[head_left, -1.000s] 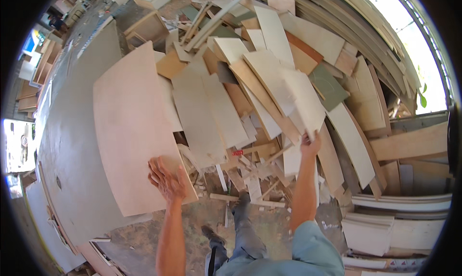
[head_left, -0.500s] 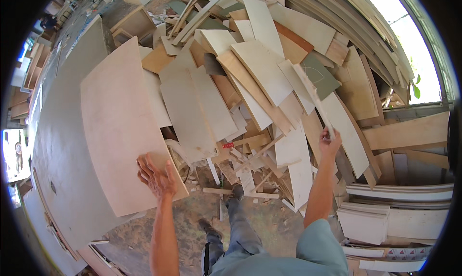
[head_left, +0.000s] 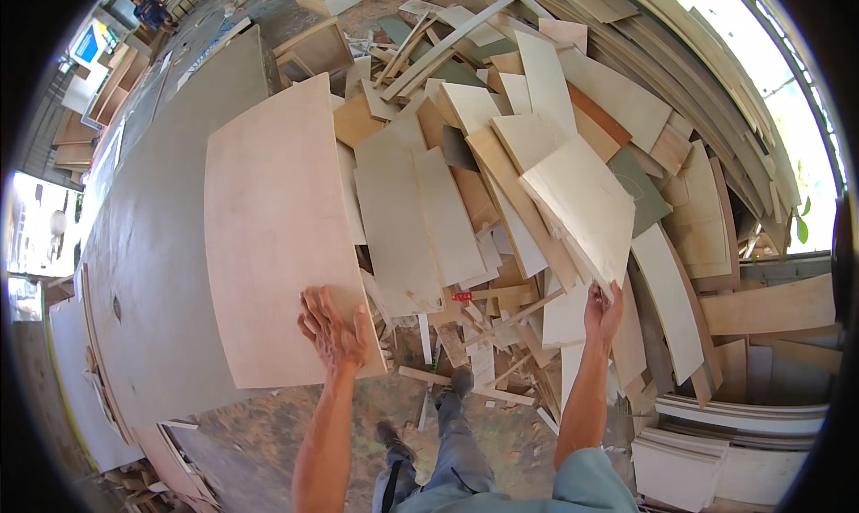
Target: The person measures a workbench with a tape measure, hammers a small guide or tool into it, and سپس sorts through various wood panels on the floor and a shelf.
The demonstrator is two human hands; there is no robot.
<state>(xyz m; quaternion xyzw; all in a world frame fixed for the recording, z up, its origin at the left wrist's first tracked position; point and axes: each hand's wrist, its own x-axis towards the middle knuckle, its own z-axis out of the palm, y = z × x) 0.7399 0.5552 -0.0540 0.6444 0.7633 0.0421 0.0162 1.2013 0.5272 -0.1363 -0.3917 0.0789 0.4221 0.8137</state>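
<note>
My left hand (head_left: 336,332) lies with fingers spread on the near right part of a large pinkish plywood sheet (head_left: 273,218). That sheet rests on a big grey board (head_left: 157,253) at the left. Over the heap of offcuts, my right hand (head_left: 604,312) grips the near corner of a pale wooden panel (head_left: 586,204). Its broad face tilts up toward me, and its far end covers part of the boards behind. Between the hands, a grey-white board (head_left: 416,218) lies slanted on the pile.
Boards of many sizes make up the heap, with a small red piece (head_left: 462,296) among scraps. Long planks (head_left: 689,92) lean at the back right; stacked white boards (head_left: 684,464) stand near right. Thin strips (head_left: 465,386) lie by my feet. Another person (head_left: 150,13) is far left.
The panel in my right hand has turned from nearly edge-on to showing its broad face, swinging leftward. My left hand stays on the plywood sheet. The whole view has shifted.
</note>
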